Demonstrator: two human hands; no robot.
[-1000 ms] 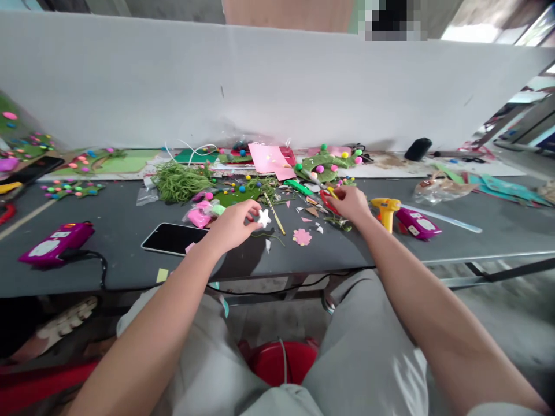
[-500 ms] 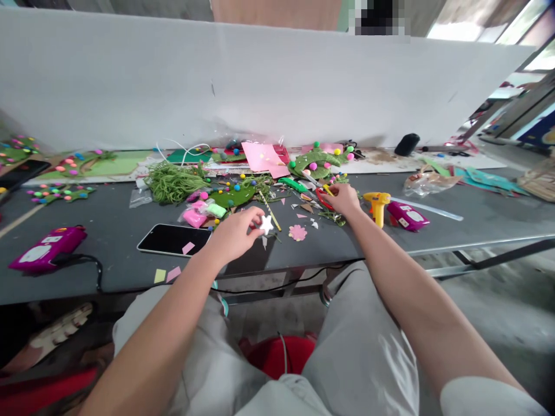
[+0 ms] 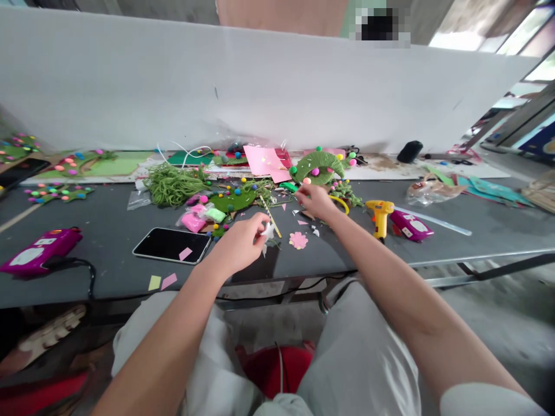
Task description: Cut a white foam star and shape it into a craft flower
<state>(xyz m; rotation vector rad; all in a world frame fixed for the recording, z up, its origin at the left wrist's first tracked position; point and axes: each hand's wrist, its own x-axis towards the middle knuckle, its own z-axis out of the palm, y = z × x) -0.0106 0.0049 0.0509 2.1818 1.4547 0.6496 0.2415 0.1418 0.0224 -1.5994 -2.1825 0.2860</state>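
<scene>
Between the thumb and fingers of my left hand (image 3: 243, 242) is a small white star (image 3: 269, 231), tilted and partly covered by the fingertips. My right hand (image 3: 318, 201) has its fingers bent together at the front edge of a green yarn-wrapped wreath (image 3: 327, 163) with colored pompoms. What those fingers hold, if anything, is hidden. A yellow scissor handle (image 3: 341, 203) shows beside my right wrist, and a green tool (image 3: 289, 186) lies by the fingertips. A pink scalloped paper flower (image 3: 298, 240) rests on the table between my hands, near a patterned stick (image 3: 273, 222).
On the left are a phone (image 3: 160, 245), green yarn (image 3: 173, 185) and a purple device (image 3: 43, 251). A yellow glue gun (image 3: 380, 216) and a second purple device (image 3: 411, 225) stand to the right. A white panel (image 3: 260, 86) rises behind the table.
My right hand has moved left, off the scissors, to the wreath's front. The wreath now looks tipped up. The star in my left hand has turned more edge-on.
</scene>
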